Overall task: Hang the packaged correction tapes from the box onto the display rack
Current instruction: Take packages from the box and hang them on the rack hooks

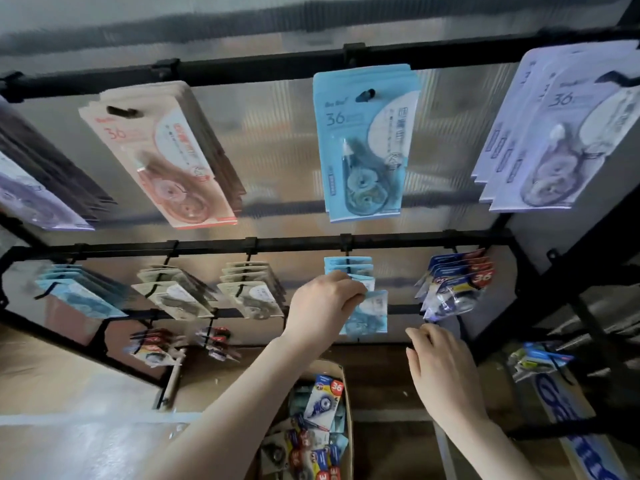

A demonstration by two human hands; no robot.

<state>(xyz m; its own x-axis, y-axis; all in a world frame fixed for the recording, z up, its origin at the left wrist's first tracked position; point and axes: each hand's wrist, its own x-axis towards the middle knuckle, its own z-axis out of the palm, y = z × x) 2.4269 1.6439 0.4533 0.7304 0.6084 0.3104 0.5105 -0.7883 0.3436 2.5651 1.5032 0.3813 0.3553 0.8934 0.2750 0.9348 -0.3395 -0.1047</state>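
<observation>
My left hand (323,304) pinches a light blue correction tape pack (369,315) by its top, at the front of the row of blue packs (348,266) on a middle hook of the black display rack (294,244). My right hand (441,368) hovers just below and to the right, fingers loosely curled and holding nothing. The cardboard box (343,379) stands on the floor below my arms, with several mixed packs (323,400) inside.
The top rail carries pink (166,157), blue (363,140) and lilac (561,133) packs. The middle rail holds blue, beige and dark blue-red packs (453,285). Small packs hang lower left (152,348). Another carton (561,403) sits at the right.
</observation>
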